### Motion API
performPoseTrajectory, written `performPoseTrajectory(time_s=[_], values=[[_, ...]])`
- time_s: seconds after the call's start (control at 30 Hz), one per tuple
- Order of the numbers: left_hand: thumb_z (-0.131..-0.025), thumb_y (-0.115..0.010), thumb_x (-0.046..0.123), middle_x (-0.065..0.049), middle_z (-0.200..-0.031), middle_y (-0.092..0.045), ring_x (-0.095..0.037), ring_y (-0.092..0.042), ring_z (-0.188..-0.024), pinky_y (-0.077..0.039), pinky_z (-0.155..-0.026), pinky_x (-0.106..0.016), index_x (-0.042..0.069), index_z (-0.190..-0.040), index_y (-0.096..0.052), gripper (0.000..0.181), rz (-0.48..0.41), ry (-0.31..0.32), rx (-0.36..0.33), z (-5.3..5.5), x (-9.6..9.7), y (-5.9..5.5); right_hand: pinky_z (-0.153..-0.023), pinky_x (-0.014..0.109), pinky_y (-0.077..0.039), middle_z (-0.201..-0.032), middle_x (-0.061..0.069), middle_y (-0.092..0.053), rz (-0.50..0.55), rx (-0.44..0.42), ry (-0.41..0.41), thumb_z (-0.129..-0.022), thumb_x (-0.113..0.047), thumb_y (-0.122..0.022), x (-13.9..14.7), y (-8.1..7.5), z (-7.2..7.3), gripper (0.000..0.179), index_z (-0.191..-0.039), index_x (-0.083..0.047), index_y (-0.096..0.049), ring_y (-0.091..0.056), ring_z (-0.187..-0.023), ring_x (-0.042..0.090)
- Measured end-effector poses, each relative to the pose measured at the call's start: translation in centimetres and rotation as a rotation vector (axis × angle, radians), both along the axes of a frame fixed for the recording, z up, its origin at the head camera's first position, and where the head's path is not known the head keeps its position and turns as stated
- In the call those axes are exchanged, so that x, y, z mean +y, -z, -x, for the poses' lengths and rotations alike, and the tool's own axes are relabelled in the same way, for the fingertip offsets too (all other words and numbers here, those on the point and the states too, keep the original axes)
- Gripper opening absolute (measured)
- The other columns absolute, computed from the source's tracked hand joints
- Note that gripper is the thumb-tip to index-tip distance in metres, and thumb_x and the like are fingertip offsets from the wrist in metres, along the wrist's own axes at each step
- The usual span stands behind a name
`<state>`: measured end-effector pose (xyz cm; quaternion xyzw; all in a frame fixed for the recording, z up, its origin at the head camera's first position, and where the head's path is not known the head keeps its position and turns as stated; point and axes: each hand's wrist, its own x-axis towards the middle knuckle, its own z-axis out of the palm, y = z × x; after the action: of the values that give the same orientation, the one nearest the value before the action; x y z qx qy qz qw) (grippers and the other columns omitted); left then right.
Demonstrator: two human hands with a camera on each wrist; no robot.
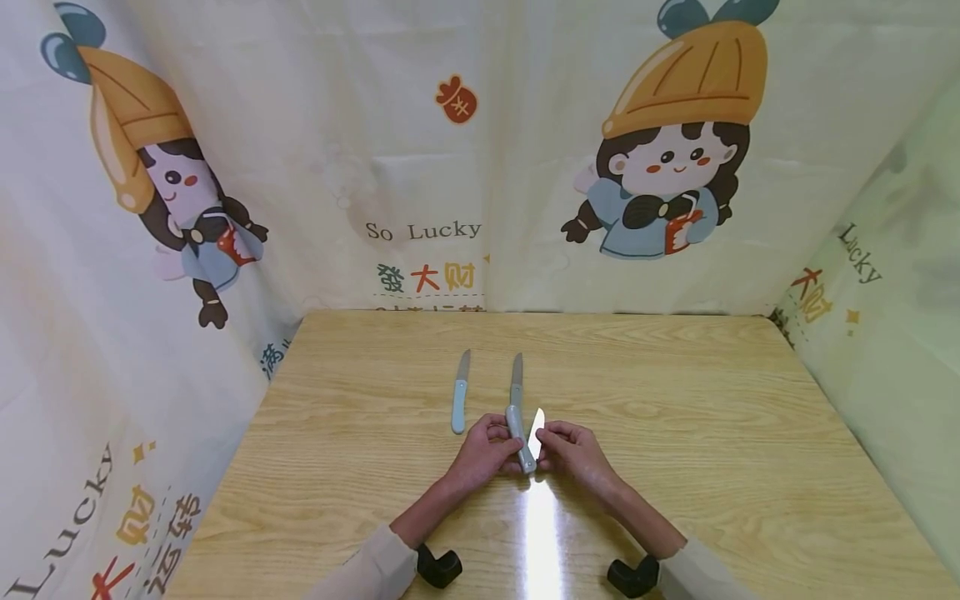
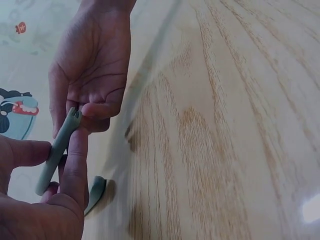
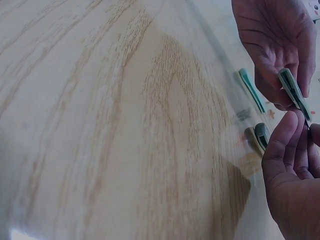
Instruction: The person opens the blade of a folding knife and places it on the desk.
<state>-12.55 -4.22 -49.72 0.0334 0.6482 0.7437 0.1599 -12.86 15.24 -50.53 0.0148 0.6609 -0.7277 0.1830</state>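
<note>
A folding knife with a pale grey-green handle [image 1: 516, 433] is partly unfolded between both hands, its shiny blade [image 1: 536, 432] angled out to the right of the handle. My left hand [image 1: 483, 457] grips the handle, thumb on one side and fingers on the other. My right hand [image 1: 576, 454] pinches the blade between thumb and fingers. In the left wrist view, the slotted end of the handle [image 2: 59, 152] points toward the right hand [image 2: 95, 60]. Just beyond the hands a second knife [image 1: 517, 375] lies unfolded, its handle partly hidden behind the held one.
A third knife with a light blue handle [image 1: 459, 407] lies unfolded left of the second, blade pointing away. The wooden table [image 1: 675, 392] meets a printed curtain [image 1: 525, 275] at its back edge. Bright light reflects off the tabletop in front of the hands.
</note>
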Motion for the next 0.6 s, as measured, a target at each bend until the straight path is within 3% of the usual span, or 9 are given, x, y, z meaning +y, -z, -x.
performPoseTrajectory(time_s=[0.13,0.23,0.33,0.47,0.53,0.6], values=[[-0.095,-0.066,0.0,-0.019,-0.108,-0.063,-0.024,-0.068,-0.089,-0.06,-0.073,-0.039,-0.013,-0.133,-0.039,0.049,0.042,0.047,0.02,0.3,-0.6,-0.4,-0.07,0.026,-0.057,-0.083,0.006,-0.064,0.001,0.003,0.002,-0.102,-0.014,-0.063,0.2,0.0,-0.1,0.03,-0.115,0.013,-0.059,-0.063,-0.074,0.013],[-0.096,-0.069,0.009,-0.018,-0.121,-0.058,-0.027,-0.065,-0.102,-0.058,-0.08,-0.044,-0.008,-0.143,-0.037,0.059,0.212,0.113,0.149,0.8,-1.8,-1.1,-0.069,0.026,-0.057,-0.082,0.006,-0.063,0.0,0.011,0.002,-0.103,-0.014,-0.062,0.3,0.0,-0.2,0.03,-0.115,0.013,-0.059,-0.062,-0.072,0.013],[-0.095,-0.072,0.018,-0.013,-0.135,-0.051,-0.027,-0.056,-0.119,-0.053,-0.09,-0.044,0.0,-0.148,-0.042,0.063,0.52,0.204,0.436,1.2,-3.0,-2.0,-0.067,0.025,-0.055,-0.08,0.006,-0.061,-0.002,0.023,0.004,-0.103,-0.013,-0.06,0.5,0.0,-0.3,0.029,-0.114,0.014,-0.059,-0.06,-0.07,0.012],[-0.091,-0.078,0.023,-0.009,-0.145,-0.048,-0.027,-0.046,-0.132,-0.047,-0.1,-0.041,0.006,-0.142,-0.055,0.058,0.889,0.352,0.945,1.5,-3.6,-2.6,-0.065,0.024,-0.052,-0.079,0.005,-0.057,-0.008,0.036,0.001,-0.104,-0.013,-0.059,0.7,0.1,-0.3,0.028,-0.113,0.014,-0.059,-0.057,-0.068,0.012],[-0.09,-0.079,0.027,-0.009,-0.146,-0.05,-0.027,-0.046,-0.133,-0.046,-0.101,-0.039,0.008,-0.14,-0.06,0.057,0.998,0.414,1.164,1.6,-3.6,-2.6,-0.064,0.023,-0.051,-0.078,0.003,-0.056,-0.015,0.044,-0.007,-0.104,-0.013,-0.059,0.8,0.2,-0.3,0.029,-0.113,0.014,-0.059,-0.056,-0.068,0.011],[-0.09,-0.08,0.031,-0.008,-0.145,-0.053,-0.027,-0.048,-0.133,-0.045,-0.103,-0.039,0.01,-0.136,-0.063,0.054,1.066,0.444,1.311,1.7,-3.5,-2.4,-0.063,0.023,-0.05,-0.078,0.002,-0.055,-0.023,0.056,-0.019,-0.104,-0.014,-0.059,0.8,0.2,-0.3,0.03,-0.113,0.015,-0.06,-0.055,-0.068,0.011]])
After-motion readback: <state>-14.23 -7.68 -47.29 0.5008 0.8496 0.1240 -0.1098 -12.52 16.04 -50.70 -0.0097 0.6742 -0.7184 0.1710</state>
